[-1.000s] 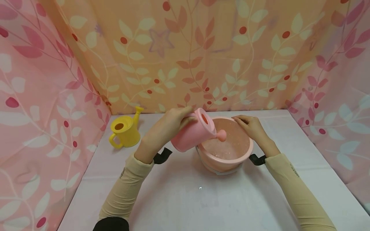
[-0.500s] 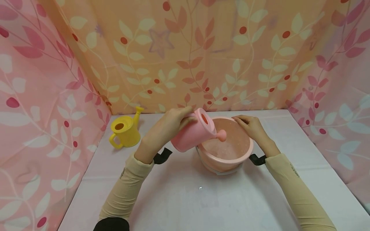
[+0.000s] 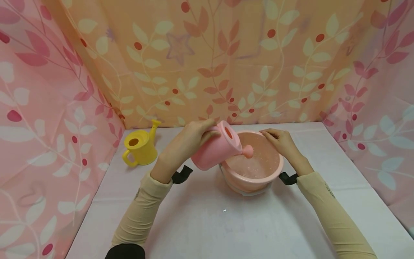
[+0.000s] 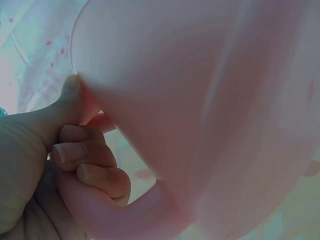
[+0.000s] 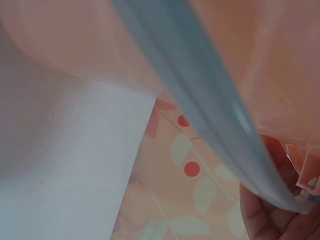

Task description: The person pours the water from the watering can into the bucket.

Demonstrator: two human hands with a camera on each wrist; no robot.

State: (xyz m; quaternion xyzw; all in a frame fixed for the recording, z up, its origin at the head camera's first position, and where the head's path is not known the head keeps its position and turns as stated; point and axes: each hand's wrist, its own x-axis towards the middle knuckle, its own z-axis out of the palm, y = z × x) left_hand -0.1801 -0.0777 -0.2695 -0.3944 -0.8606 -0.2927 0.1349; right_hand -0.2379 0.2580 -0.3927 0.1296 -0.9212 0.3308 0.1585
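My left hand [image 3: 189, 138] grips the handle of a pink watering can [image 3: 215, 149], its fingers curled round the loop in the left wrist view. The can is tilted to the right, and its sprinkler head [image 3: 247, 151] hangs over a pink bucket [image 3: 245, 185]. Small bubbles or ripples dot the water [image 3: 255, 169] inside; no clear stream shows. My right hand [image 3: 280, 141] holds the bucket's far right rim. A grey bail handle [image 5: 200, 100] crosses the right wrist view, its end beside the right fingers [image 5: 257, 215]. The bucket leans slightly.
On the left of the white table [image 3: 194, 230] stands a yellow watering can [image 3: 142, 149], spout pointing up and right. A small shiny droplet [image 3: 224, 211] lies in front of the bucket. Leaf-patterned cloth [image 3: 210, 64] walls the back and both sides.
Both hands, the pink watering can and the bucket keep their places. Only the bubbles or ripples on the bucket's water shift.
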